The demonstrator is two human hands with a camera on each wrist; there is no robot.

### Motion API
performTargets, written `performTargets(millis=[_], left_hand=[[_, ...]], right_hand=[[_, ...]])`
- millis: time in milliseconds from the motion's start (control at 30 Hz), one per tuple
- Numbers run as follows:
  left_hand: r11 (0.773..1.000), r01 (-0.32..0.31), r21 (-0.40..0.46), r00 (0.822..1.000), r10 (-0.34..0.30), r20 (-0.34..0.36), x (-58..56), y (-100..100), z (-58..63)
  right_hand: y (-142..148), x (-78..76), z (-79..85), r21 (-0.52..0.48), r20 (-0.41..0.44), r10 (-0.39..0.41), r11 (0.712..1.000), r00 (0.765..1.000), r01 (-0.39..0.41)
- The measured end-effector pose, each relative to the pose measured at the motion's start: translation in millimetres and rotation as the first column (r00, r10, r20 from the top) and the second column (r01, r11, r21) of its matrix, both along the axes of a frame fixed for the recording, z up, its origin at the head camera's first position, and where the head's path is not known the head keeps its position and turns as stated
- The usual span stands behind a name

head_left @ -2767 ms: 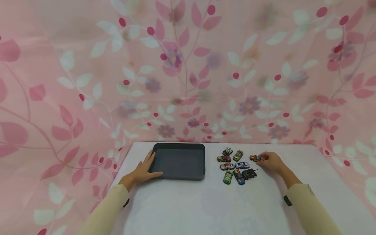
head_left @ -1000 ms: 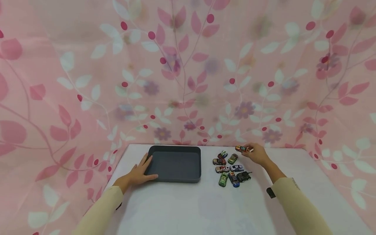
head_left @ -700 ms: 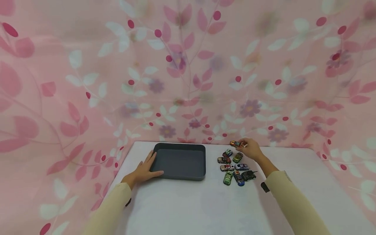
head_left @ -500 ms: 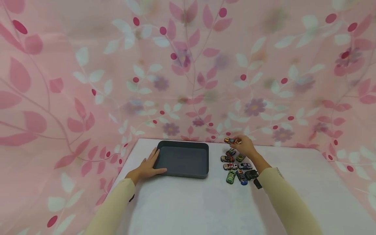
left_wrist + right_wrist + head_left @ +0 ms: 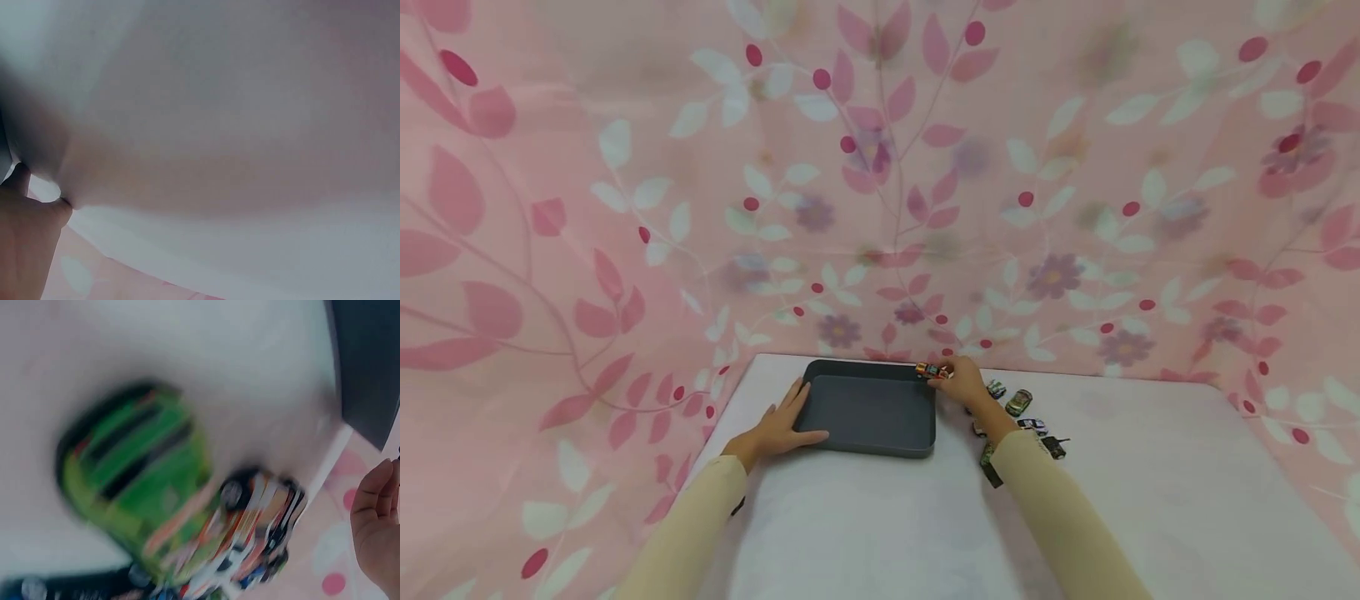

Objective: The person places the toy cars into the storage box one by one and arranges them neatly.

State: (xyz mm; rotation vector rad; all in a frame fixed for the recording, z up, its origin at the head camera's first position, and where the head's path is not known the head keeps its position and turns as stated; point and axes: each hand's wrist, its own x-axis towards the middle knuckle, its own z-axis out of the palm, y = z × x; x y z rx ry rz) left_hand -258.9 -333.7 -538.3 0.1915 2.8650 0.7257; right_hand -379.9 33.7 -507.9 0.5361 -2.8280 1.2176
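My right hand (image 5: 966,385) pinches an orange toy car (image 5: 929,371) over the right rear corner of a dark grey tray (image 5: 868,451). My left hand (image 5: 777,427) lies along the tray's left side, fingers spread, the thumb reaching to its front edge. In the left wrist view only part of the left hand (image 5: 28,231) shows, at the lower left. A green toy car (image 5: 137,456) and a white one with red and orange stripes (image 5: 244,525) appear blurred in the right wrist view. There the right hand (image 5: 378,525) is at the right edge.
Several other toy cars lie on the white table right of the tray, partly hidden under the right forearm. Among them are a gold-green car (image 5: 1019,403) and a dark toy tank (image 5: 1054,447). A pink floral cloth (image 5: 880,208) hangs behind the table.
The right hand has picked up the orange toy car from the far right of the group and carried it left to the tray. The left hand has stayed at the tray.
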Motion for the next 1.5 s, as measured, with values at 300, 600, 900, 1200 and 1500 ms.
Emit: performTargets(millis=[300, 600, 900, 1200, 1500], left_hand=[[1.0, -0.013, -0.003, 0.999, 0.013, -0.032, -2.4, 3.8, 7.4], [0.997, 0.018, -0.072, 0.999, -0.021, -0.036, -6.2, 10.0, 1.8], [0.997, 0.013, -0.073, 1.0, -0.013, -0.001, -10.3, 12.6, 1.3], [0.996, -0.008, -0.088, 1.0, 0.007, -0.002, -7.1, 2.7, 1.3], [0.999, -0.011, -0.044, 1.0, 0.011, -0.006, -8.4, 1.6, -3.1]], right_hand=[[-40.6, 6.5, -8.5, -0.034, -0.017, -0.037, 0.999, 0.999, 0.036], [-77.5, 17.1, -15.4, -0.055, -0.071, -0.013, 0.998, 0.997, 0.009], [-97.0, 27.6, -19.7, -0.073, -0.013, 0.012, 0.997, 1.0, -0.013], [-130.5, 43.2, -27.6, -0.082, 0.055, 0.039, 0.996, 0.998, -0.035], [-155.8, 55.7, -34.2, -0.062, 0.077, 0.071, 0.996, 0.994, -0.066]])
